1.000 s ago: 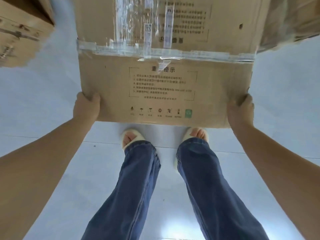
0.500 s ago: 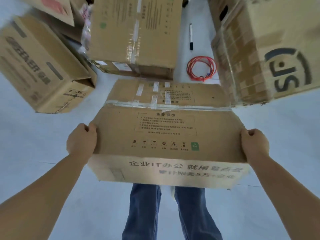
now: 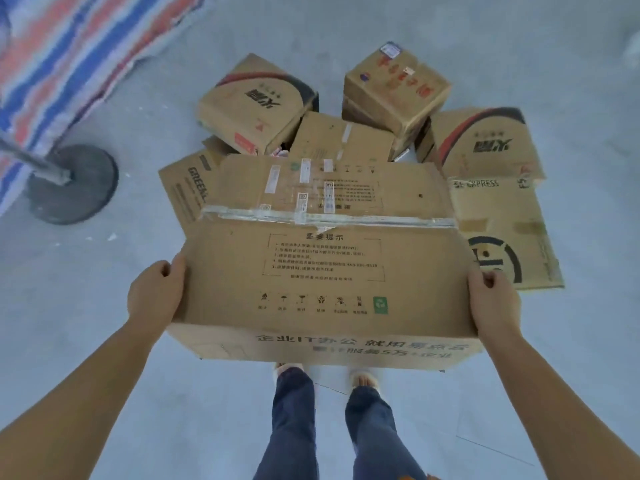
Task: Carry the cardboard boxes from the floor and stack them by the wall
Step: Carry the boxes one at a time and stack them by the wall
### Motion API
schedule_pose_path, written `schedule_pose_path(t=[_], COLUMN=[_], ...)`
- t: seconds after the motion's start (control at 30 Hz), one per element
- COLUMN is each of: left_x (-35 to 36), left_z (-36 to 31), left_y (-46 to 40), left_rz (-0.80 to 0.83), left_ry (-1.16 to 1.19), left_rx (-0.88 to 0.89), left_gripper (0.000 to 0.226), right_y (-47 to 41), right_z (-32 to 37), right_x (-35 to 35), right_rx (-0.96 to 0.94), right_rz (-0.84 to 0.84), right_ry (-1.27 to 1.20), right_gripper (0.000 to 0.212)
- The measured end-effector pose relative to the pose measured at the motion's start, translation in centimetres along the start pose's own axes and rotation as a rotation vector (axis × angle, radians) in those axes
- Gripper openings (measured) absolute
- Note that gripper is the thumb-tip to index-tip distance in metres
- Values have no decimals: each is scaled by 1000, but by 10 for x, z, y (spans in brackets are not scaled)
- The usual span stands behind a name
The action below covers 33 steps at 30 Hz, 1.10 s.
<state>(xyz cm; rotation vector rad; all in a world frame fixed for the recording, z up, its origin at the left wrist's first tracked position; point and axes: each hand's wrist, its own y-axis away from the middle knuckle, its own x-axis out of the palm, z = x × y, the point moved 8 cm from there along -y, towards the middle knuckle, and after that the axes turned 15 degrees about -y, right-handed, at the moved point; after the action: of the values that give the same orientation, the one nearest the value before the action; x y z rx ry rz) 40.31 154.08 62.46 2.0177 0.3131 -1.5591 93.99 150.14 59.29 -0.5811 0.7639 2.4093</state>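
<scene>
You now have the taped cardboard box (image 3: 325,271) up off the floor (image 3: 86,306) and level in front of you, its printed top flap facing up. A second ago you were bent close over it with your feet showing just past its near edge; now you stand upright and the view has opened onto the whole pile. Your left hand (image 3: 156,296) clasps the box's left end with curled fingers, thumb on the top edge, and your right hand (image 3: 493,303) does the same at the right end.

The rest of the loose boxes (image 3: 394,88) lie in a heap on the floor just beyond the one you hold, some tilted against each other. To the far left stand a round stand base (image 3: 72,183) and a striped tarp (image 3: 69,46).

By my reading, the lift is done and the carry comes next. No wall shows here, so you likely need to turn before stacking.
</scene>
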Motion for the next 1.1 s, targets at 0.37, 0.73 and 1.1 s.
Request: schedule_pose_path(t=[0.37, 0.73, 1.1], left_x=[-91, -78, -39], left_z=[110, 215, 322], left_y=[168, 364, 600], left_rz=[-285, -471, -653], left_ry=[258, 488, 538], left_rx=[-368, -785, -1188], left_gripper=[41, 45, 44], right_y=[25, 134, 350], right_z=[116, 179, 151], right_x=[25, 93, 153], right_rx=[-357, -640, -819], right_rz=[324, 689, 1071], right_ry=[-25, 75, 144], right_gripper=[25, 23, 20])
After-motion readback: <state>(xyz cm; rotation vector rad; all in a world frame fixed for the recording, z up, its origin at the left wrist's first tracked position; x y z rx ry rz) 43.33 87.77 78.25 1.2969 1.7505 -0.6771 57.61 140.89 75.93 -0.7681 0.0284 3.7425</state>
